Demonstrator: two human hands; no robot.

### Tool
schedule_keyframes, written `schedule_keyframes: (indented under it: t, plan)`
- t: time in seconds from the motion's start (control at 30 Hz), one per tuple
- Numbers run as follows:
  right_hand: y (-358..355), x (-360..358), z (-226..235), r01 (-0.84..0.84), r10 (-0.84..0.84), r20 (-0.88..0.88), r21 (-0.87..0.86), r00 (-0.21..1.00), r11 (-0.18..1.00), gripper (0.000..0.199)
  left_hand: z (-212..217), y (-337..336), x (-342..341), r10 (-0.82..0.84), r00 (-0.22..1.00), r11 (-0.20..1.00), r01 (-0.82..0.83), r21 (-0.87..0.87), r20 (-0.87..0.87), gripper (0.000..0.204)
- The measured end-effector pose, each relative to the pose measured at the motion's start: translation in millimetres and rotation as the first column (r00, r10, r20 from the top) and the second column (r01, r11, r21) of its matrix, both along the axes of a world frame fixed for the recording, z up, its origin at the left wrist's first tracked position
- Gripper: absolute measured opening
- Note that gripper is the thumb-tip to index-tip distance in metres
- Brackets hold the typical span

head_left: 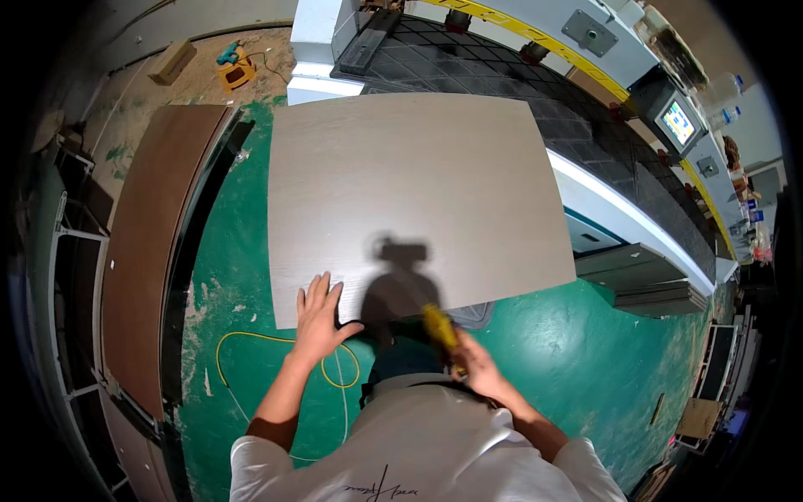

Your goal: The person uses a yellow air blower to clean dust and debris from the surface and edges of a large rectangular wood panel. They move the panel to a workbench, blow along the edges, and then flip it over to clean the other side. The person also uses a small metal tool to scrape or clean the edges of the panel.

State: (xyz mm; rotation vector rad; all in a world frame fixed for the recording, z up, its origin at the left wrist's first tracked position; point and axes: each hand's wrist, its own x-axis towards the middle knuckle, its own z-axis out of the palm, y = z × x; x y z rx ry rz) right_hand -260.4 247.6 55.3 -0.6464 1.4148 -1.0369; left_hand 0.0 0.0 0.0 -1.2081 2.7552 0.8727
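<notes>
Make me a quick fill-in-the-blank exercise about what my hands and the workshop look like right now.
1. The left hand rests on the pale board, while the right hand holds a mostly ____ tool.
2. The floor around the board is coloured ____.
3. The long brown panel lies to the person's ____.

Missing words: yellow; green; left.

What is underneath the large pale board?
The rounded edge of something grey shows past the board's near edge, with green floor beside it. The rest, including any support, is covered.
</notes>
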Motion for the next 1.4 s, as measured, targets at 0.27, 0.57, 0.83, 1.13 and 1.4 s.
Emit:
schedule_keyframes:
  t: [0.27,0.57,0.83,1.13,1.4]
  plan:
    - [78.7,-45.5,34.4,-0.112,0.091,0.170,0.117,0.981,0.987,0.048,-41.0,33.0,-36.4,-0.039,0.991,0.891,0.092,-0.444,0.127,0.086]
    - [196.9,-49.5,-4.0,0.022,-0.054,0.295,0.110,0.954,0.994,0.040,-56.7,67.7,-42.6,0.007,0.995,0.851,0.043,-0.523,0.095,0.074]
    - [360.7,-44.4,-28.7,0.453,-0.481,0.370,0.165,0.795,0.876,0.035,-60.2,179.7,-24.7,0.121,0.987,0.817,-0.039,-0.576,0.105,0.080]
    - [434.3,-30.4,-37.1,0.369,-0.373,0.235,0.063,0.897,0.927,0.043,-42.3,222.3,-148.6,-0.002,0.966,0.844,0.141,-0.517,0.260,0.081]
    - [429.0,-14.5,-115.8,0.464,-0.284,0.829,0.034,0.481,0.885,0.059,47.0,227.7,-115.6,-0.130,0.911,0.800,0.329,-0.502,0.391,0.088]
